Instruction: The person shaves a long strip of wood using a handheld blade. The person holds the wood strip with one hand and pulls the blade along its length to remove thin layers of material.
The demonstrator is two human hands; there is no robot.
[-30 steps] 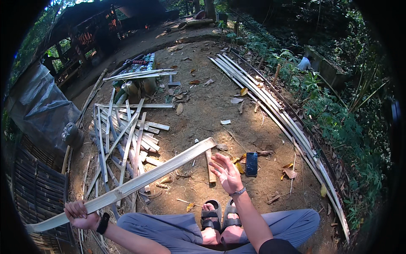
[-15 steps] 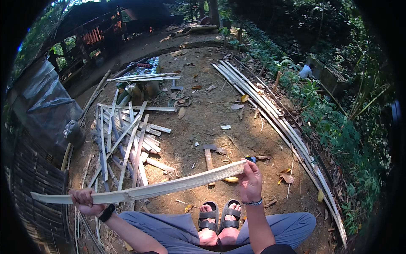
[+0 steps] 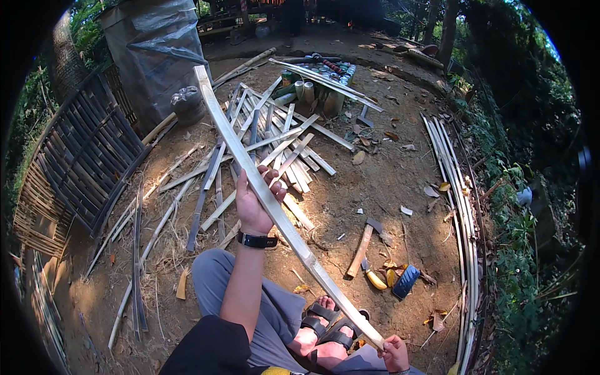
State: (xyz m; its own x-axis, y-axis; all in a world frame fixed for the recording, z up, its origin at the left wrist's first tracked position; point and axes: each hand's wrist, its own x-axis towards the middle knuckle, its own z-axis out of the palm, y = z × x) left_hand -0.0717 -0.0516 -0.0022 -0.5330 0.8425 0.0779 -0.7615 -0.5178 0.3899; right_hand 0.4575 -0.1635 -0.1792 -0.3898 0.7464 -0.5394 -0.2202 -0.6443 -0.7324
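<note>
Two hands on bamboo strip (image 3: 262,187), left hand (image 3: 253,203) mid-length, right hand (image 3: 395,353) near end

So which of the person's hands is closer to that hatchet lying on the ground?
The right hand. It grips the bamboo strip's near end, just below the hatchet. The left hand holds the strip's middle, farther off to the hatchet's left.

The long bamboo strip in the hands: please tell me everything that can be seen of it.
The long bamboo strip is a pale, flat, narrow split slat, dry-looking, with a darker node band partway down. It runs diagonally from upper left, far end raised, to lower right. The left hand grips its middle, and the right hand holds its near end above the sandalled feet. It touches nothing else.
</note>
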